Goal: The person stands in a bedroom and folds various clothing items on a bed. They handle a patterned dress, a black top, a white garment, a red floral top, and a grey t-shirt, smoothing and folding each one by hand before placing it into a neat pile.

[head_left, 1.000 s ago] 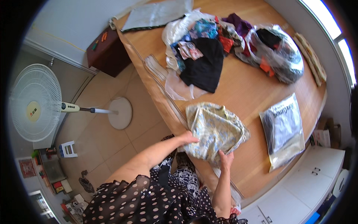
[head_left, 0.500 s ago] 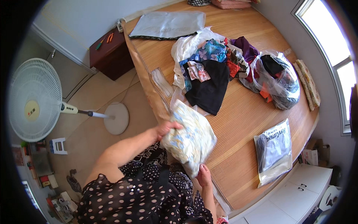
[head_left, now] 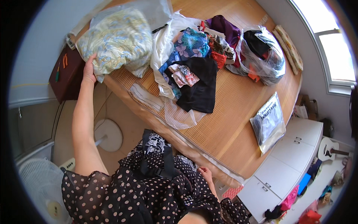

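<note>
My left hand (head_left: 89, 71) is stretched to the far left, fingers closed on the near edge of a pale cloth (head_left: 119, 41) with yellow and blue patterning. Its kind cannot be told. It spreads over the far left corner of the mat-covered bed (head_left: 231, 123), covering much of a grey translucent plastic bag (head_left: 158, 13). Close to my waist, my right hand (head_left: 206, 175) holds nothing I can see; its fingers are loosely bent and apart. Right of the cloth lies a clothes pile: a white bag (head_left: 158, 67), a blue flowered garment (head_left: 192, 43) and a black garment (head_left: 201, 84).
A clear bag of clothes (head_left: 274, 56) and a packaged garment (head_left: 268, 121) lie toward the right. A dark red cabinet (head_left: 67, 76) with orange-handled pliers (head_left: 65, 61) stands left of the bed. A fan (head_left: 41, 186) is at lower left, white cupboards (head_left: 276, 171) at lower right.
The patterned cloth has gone from in front of me to the far left corner, partly spread out. My left hand went with it; my right hand has let go and is by my waist.
</note>
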Demonstrator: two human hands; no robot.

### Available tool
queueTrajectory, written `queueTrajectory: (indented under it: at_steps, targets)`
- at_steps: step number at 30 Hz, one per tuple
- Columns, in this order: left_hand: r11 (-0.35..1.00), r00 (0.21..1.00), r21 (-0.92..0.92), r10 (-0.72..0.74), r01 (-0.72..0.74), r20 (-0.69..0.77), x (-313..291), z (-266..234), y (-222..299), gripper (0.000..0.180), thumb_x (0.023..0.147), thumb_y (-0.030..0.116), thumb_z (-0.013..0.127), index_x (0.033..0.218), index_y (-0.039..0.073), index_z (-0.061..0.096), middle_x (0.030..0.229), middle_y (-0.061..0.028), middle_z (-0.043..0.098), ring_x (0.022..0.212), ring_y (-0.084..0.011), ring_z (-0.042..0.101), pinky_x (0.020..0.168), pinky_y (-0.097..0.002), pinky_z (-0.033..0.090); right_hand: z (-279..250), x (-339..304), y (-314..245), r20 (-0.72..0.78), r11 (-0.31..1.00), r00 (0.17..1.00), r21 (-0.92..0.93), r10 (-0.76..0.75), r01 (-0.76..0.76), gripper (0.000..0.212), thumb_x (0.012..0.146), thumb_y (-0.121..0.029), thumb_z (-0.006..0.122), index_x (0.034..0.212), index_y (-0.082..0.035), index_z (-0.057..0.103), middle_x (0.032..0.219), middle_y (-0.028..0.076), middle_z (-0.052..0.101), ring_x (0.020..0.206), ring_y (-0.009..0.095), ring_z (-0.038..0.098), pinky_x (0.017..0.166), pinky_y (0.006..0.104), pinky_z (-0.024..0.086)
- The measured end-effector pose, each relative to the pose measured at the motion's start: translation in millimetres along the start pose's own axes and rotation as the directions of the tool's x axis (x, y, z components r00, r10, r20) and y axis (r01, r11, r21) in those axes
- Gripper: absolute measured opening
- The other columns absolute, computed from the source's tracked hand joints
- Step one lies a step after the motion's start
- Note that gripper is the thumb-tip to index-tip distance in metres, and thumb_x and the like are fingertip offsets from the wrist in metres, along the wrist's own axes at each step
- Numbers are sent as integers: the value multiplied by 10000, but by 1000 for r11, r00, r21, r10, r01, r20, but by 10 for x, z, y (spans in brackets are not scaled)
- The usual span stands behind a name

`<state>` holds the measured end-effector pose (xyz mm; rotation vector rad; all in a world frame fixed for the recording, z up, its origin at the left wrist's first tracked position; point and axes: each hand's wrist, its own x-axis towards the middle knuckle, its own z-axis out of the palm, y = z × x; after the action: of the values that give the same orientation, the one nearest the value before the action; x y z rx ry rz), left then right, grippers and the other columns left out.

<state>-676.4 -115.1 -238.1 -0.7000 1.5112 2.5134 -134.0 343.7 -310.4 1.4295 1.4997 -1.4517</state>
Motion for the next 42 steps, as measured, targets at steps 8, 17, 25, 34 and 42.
queueTrajectory:
  at_steps: [8,17,25,34,42]
  targets:
    - [403,895,804,281,-438,346,-1,1093,-1852,406,729,251,618,1054,24,534,1041,-160,547,992,-288,509,879,-348,381,433,-468,-30,-145,968,986,250,77,-38,281,822,-128,553,1067,-7,488,876,73,570,637,131,587,500,232,475]
    - [-203,694,667,-108,-717,712,-138,2631,-2641,340,646,201,629,923,56,494,836,-140,592,820,-299,578,763,-438,418,648,-320,-111,-96,897,995,439,-6,48,262,832,-94,545,1068,2,484,872,69,573,659,104,540,545,201,442]
    - [431,197,421,-473,-798,859,-2537,2386,-3400,423,662,144,582,1053,39,461,907,-164,506,849,-326,517,703,-419,440,352,177,-1250,-153,39,967,986,-205,165,500,864,-456,421,1144,-41,432,1093,123,516,919,271,565,763,395,487]
    - [416,295,381,-258,-826,920,-2418,1825,-3483,319,680,82,574,988,6,542,1043,-162,508,1004,-315,480,883,-370,393,-135,934,-373,-293,137,954,944,-67,300,357,759,-222,643,1042,-26,546,961,79,596,837,202,582,771,310,471]
    - [226,669,710,-237,-667,705,-1979,1983,-3809,284,736,139,615,973,-3,548,925,-131,543,793,-236,549,717,-323,447,-631,990,-198,-673,752,735,445,-78,487,406,688,-68,651,1063,3,512,958,90,578,864,205,558,771,306,450]
